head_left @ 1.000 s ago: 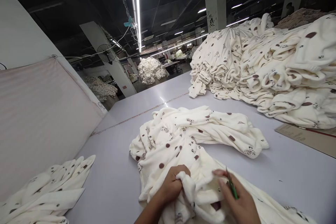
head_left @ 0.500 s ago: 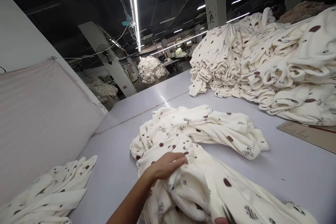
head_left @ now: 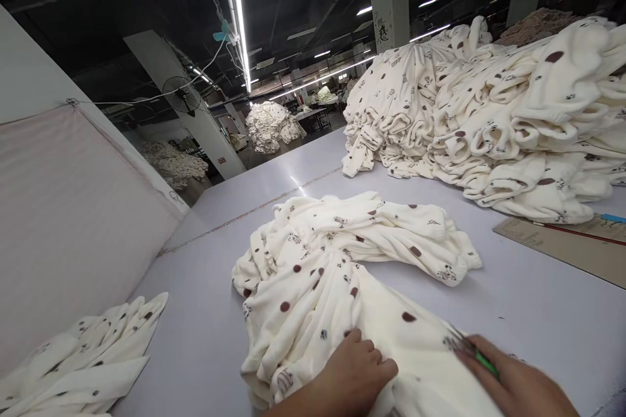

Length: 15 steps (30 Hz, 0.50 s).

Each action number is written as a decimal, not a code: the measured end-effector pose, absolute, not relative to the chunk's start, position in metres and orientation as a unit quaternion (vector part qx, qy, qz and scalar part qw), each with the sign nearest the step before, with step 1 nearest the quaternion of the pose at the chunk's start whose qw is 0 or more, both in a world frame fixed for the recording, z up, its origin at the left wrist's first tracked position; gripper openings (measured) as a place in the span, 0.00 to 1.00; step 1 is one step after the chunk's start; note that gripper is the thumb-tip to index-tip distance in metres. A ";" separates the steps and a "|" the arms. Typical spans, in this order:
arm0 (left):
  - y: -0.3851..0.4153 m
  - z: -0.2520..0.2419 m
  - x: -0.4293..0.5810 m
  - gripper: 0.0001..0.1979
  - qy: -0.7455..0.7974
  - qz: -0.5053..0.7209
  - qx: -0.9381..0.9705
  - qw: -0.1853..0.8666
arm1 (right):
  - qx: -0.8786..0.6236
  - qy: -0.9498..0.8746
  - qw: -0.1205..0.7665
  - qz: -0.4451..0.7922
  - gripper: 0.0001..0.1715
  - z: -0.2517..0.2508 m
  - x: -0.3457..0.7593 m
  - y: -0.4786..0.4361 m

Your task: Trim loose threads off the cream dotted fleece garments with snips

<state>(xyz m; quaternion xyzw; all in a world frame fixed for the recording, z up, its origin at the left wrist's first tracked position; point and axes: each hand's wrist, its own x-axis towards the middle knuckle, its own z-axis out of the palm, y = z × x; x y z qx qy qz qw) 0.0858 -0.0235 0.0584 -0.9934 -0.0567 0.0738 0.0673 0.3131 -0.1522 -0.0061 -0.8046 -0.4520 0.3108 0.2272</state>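
A cream fleece garment [head_left: 342,260] with brown dots lies crumpled on the grey table [head_left: 210,339] in front of me. My left hand [head_left: 355,374] rests on its near part, fingers curled against the fabric. My right hand [head_left: 513,384] lies on the garment's right side and holds small green-handled snips [head_left: 476,355] that point away from me.
A tall heap of the same spotted garments [head_left: 489,111] fills the table's far right. A flat cardboard sheet [head_left: 562,241] lies beside it. Another folded garment [head_left: 83,358] sits at the near left, under a slanted pale panel [head_left: 73,208]. More heaps stand on distant tables.
My left hand drew back toward me, from gripping a fold to lying on the smoothed fabric. My right hand with the snips dropped out of view, then returned at the right.
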 end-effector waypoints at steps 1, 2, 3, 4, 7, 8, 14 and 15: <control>-0.019 0.060 0.080 0.07 -0.078 0.060 -0.993 0.065 | -0.811 -0.452 0.221 0.298 0.24 -0.003 0.323 -0.146; -0.014 0.063 0.073 0.06 -0.098 0.044 -0.992 0.069 | -0.820 -0.447 0.211 0.289 0.24 -0.003 0.332 -0.141; -0.007 0.065 0.066 0.04 -0.116 0.031 -0.990 0.076 | -0.825 -0.441 0.204 0.289 0.23 -0.005 0.338 -0.136; 0.000 0.068 0.058 0.03 -0.129 0.024 -0.988 0.085 | -0.827 -0.436 0.199 0.294 0.23 -0.011 0.342 -0.134; 0.027 0.073 0.029 0.09 -0.150 0.017 -0.983 0.104 | -0.817 -0.429 0.194 0.332 0.23 -0.034 0.341 -0.133; 0.039 0.075 0.019 0.09 -0.158 0.017 -0.982 0.105 | -0.813 -0.430 0.195 0.340 0.24 -0.041 0.337 -0.132; 0.103 0.084 -0.014 0.07 -0.268 0.023 -0.960 0.082 | -0.810 -0.430 0.225 0.329 0.25 -0.058 0.287 -0.094; 0.110 0.085 -0.013 0.08 -0.291 0.019 -0.954 0.075 | -0.806 -0.430 0.237 0.330 0.24 -0.059 0.275 -0.085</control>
